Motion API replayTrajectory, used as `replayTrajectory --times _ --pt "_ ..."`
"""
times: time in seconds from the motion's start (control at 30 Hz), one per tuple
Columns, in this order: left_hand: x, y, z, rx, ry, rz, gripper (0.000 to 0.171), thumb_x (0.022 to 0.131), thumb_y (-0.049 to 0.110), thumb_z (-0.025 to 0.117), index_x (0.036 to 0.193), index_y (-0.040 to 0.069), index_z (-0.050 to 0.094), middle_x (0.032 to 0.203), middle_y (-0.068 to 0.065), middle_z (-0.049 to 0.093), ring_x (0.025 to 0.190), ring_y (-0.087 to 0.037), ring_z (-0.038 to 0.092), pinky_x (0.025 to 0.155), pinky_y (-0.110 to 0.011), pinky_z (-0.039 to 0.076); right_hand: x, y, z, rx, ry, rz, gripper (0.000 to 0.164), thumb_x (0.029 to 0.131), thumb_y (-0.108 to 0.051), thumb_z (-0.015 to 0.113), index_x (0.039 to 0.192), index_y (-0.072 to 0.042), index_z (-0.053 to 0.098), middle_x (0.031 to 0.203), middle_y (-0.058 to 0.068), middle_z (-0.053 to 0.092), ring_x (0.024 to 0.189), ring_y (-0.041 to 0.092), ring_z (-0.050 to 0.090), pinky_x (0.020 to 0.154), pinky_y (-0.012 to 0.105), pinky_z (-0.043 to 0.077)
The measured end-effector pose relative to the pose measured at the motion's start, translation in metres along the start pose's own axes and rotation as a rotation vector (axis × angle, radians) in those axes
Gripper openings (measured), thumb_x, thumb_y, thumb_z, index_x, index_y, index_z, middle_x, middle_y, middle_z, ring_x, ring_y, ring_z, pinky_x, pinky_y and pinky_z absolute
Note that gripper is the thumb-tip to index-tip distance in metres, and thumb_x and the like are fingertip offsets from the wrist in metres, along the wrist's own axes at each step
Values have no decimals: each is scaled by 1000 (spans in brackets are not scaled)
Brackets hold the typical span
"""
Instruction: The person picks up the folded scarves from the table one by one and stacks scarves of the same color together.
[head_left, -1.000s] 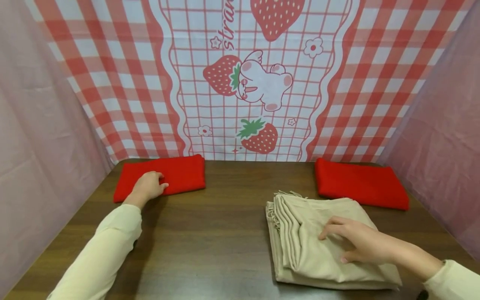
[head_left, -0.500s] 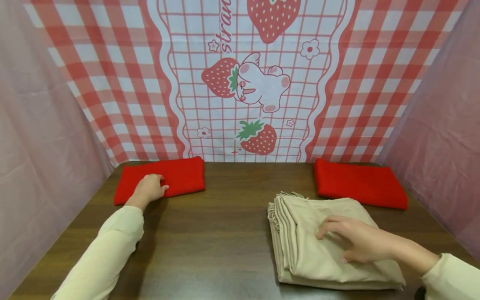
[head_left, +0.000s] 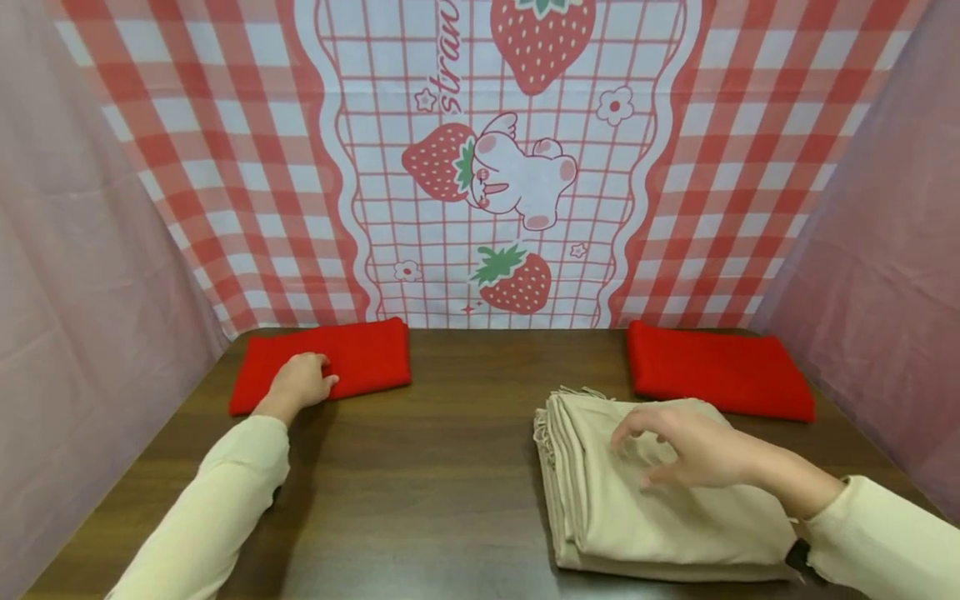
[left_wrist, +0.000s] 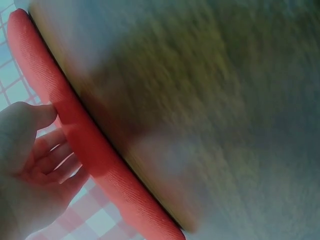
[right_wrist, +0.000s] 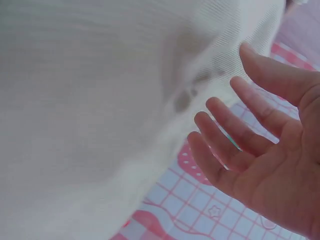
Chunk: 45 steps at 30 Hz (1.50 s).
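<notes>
A folded red cloth (head_left: 367, 358) lies at the back left of the table. My left hand (head_left: 302, 379) rests on it, its fingers loosely bent; in the left wrist view the fingertips and thumb (left_wrist: 46, 115) touch the cloth without gripping it. A folded beige scarf (head_left: 675, 533) with a fringe along its left edge lies at the front right. Over the scarf is my right hand (head_left: 693, 446), holding nothing. Its fingers (right_wrist: 220, 135) are spread and slightly bent, apart from the fabric in the right wrist view.
A second folded red cloth (head_left: 720, 371) lies at the back right, behind the scarf. Brown wood table (head_left: 420, 467) shows between the cloths. A checked strawberry-print curtain (head_left: 510, 183) hangs at the back, with pinkish curtains (head_left: 885, 250) at both sides.
My right hand has moved up and to the left over the beige scarf. The left hand stays on the red cloth. The head view has tilted slightly upward.
</notes>
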<state>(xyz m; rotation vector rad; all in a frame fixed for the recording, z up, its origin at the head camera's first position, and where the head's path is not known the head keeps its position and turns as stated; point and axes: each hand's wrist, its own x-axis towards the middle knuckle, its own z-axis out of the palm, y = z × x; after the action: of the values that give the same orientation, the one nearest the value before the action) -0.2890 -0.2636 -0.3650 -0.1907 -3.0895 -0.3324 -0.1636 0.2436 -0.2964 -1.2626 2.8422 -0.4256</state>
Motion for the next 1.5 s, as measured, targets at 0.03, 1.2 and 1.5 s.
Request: replayTrajectory --times 0.03,1.2,1.5 --pt "0 1 0 2 1 3 46 89 19 61 121 -13 56 122 -33 59 111 -46 56 98 -55 46 4 -1 -3 -1 7 10 37 74 -21 82 107 -24 65 103 -9 67 90 10 61 68 25 53" --pt "-3 38 7 -54 -15 100 40 84 20 69 113 -8 62 113 -26 66 97 -37 62 92 -51 52 130 -4 -11 127 -135 181 33 83 -21 75 112 -9 66 114 7 69 106 24 63 94 43 52" --pt "4 57 13 -39 -22 149 37 84 21 70 110 -5 64 111 -22 67 100 -35 62 94 -48 51 152 -7 -9 177 -165 309 39 87 -25 71 120 -7 62 110 10 67 102 23 62 91 40 51"
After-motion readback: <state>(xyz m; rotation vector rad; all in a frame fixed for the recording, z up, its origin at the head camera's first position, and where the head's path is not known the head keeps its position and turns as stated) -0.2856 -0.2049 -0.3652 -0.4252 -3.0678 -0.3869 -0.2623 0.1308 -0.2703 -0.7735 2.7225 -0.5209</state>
